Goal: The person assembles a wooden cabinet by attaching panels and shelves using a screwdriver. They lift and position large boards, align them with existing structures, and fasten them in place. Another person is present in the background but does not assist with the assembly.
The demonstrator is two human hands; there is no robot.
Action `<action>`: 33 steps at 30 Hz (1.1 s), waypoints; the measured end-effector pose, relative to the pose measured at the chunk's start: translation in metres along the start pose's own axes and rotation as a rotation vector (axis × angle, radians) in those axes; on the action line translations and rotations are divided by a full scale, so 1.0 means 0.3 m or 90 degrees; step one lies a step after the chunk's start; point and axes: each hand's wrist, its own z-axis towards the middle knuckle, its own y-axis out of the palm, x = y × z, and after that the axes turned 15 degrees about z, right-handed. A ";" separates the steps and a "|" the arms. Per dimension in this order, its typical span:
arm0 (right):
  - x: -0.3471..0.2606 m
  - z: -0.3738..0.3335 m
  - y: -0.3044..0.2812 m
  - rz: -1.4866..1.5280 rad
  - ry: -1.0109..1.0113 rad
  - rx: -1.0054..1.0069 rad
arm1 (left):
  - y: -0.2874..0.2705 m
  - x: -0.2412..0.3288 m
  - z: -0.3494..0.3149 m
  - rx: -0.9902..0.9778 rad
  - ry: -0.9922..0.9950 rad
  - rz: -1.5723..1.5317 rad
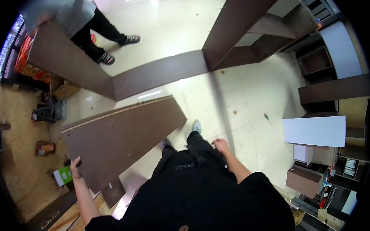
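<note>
My left hand (75, 168) grips the near left end of a large dark brown wooden board (118, 139), its thumb and fingers wrapped over the edge. The board is tilted across my left front, and a raw, lighter edge shows along its far side. Small holes dot its face. My right hand (221, 145) hangs beside my right thigh, fingers curled in, with nothing visible in them. Beyond the board, a long brown panel (160, 73) lies on the floor between an upright brown panel (71, 61) and a tall shelf unit (238, 31).
Another person (86, 20) stands behind the upright panel at the far left. A screwdriver-like tool (266, 116) lies on the tiled floor. White panels (314, 129) and brown cabinet parts line the right. A green and white box (62, 176) and an orange-red object (45, 148) are at left.
</note>
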 end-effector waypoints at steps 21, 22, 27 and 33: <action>-0.216 -0.039 0.040 0.143 -0.225 -0.037 | 1.223 0.662 -0.246 -0.104 0.287 -0.116; -0.227 -0.037 0.048 0.101 -0.345 -0.007 | 1.367 0.647 -0.229 0.002 0.340 -0.024; -0.405 -0.169 0.006 0.027 -0.531 -0.016 | 1.771 0.834 -0.274 0.179 0.320 -0.015; -0.379 -0.084 0.029 0.152 -0.269 -0.038 | 1.781 0.856 -0.252 0.193 0.329 -0.024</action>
